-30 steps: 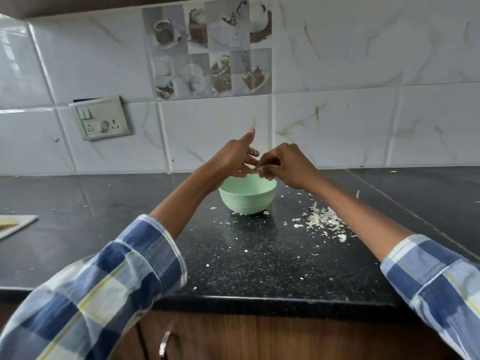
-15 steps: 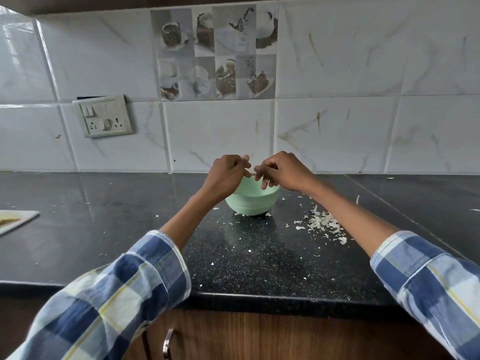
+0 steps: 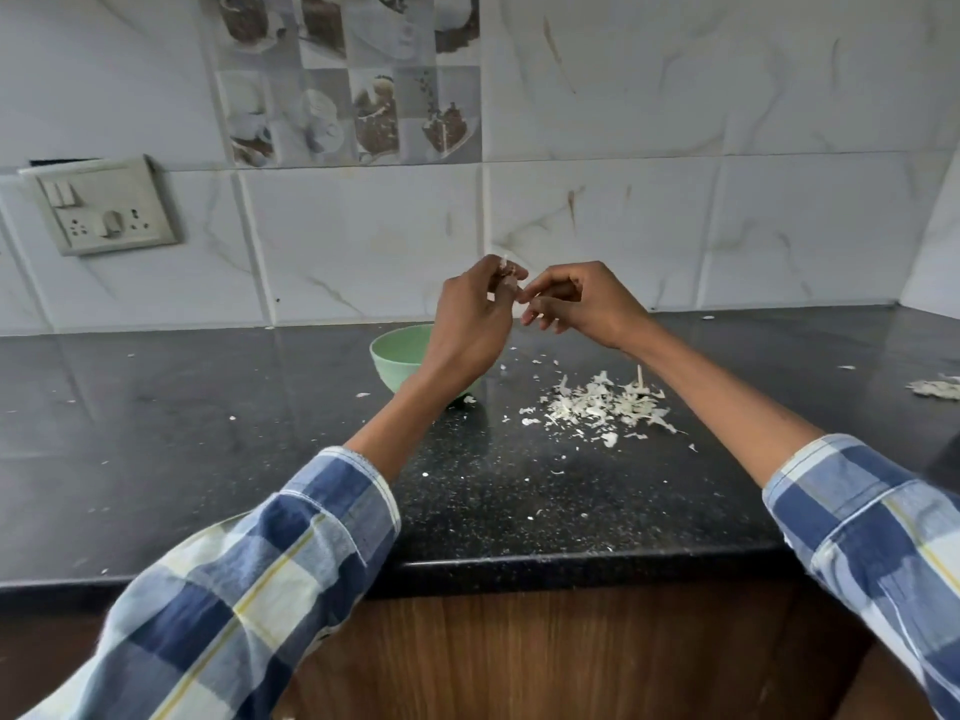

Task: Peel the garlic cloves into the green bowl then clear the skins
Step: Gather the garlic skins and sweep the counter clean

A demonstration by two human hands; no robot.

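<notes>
above the black counter (image 3: pixel 208 407) the left hand (image 3: pixel 470 324) pinches a garlic clove (image 3: pixel 505 270) at its fingertips. the right hand (image 3: pixel 582 301), fingers curled, picks at it. the green bowl (image 3: pixel 397 356) sits below the left wrist, with a pile of skins (image 3: pixel 602 402) just right of it.

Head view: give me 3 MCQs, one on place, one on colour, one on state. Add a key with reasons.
1. The main skin pile lies where, in the image?
A. Inside the bowl
B. Right of the bowl
C. On the floor

2. The bowl's colour?
A. Green
B. Red
C. Black

3. The left hand is doing what?
A. Lying flat on the counter
B. Pinching a small pale piece
C. Pressing the socket

Key: B, the pile sits on the counter right of the bowl; A, its rim and wall are pale green; B, the fingertips hold a pale piece in the air, near the right hand.
</notes>
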